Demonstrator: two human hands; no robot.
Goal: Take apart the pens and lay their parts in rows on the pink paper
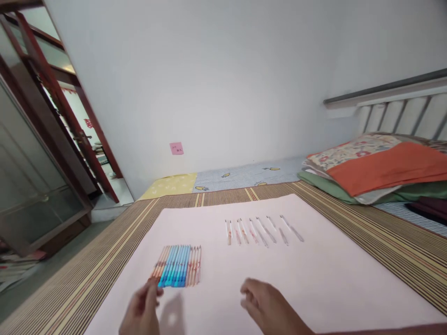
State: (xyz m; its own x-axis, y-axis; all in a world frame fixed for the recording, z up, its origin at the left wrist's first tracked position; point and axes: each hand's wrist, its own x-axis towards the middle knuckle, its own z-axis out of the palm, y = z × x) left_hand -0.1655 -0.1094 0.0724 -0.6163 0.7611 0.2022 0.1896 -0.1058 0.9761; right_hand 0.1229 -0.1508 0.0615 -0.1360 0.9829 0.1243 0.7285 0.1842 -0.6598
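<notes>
Two pen rows (pixel 177 266) lie on the sheet (pixel 335 270): lower left, by your left hand (pixel 142 307), and right of middle. I can't tell that hand's grip; your right hand (pixel 268 304) has loose fingers.

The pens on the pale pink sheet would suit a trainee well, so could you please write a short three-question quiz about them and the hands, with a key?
1. Multiple choice: what colour are the pens in the middle of the close-set row?
A) green
B) blue
C) black

2. True or false: the left hand is nearer to the close-set row than the right hand is.

3. Fill in: in the head view, the loosely spaced pens lie to the ____ of the close-set row.

Key: 1. B; 2. true; 3. right
</notes>
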